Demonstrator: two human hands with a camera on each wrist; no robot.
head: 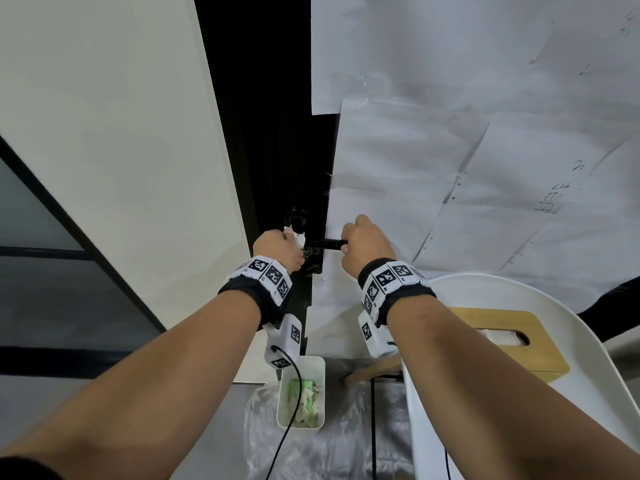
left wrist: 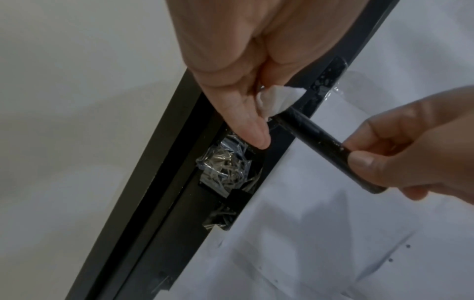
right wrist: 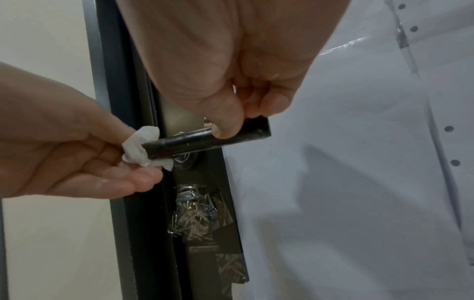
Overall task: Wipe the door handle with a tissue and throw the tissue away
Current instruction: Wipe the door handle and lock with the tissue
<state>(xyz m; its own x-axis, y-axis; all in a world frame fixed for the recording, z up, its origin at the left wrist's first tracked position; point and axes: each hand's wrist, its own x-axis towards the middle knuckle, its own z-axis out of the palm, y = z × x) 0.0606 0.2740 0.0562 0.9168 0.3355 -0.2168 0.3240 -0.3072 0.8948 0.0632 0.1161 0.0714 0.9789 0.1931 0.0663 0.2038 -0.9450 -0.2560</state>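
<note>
A black lever door handle sticks out from the dark door edge. My left hand pinches a small white tissue against the handle's inner end, by the round base. My right hand grips the handle's free outer end between thumb and curled fingers.
The door is covered with taped white paper sheets. A white bin with crumpled waste stands on the floor below the hands. A wooden tissue box rests on a white chair at right. Crinkled clear tape covers the latch.
</note>
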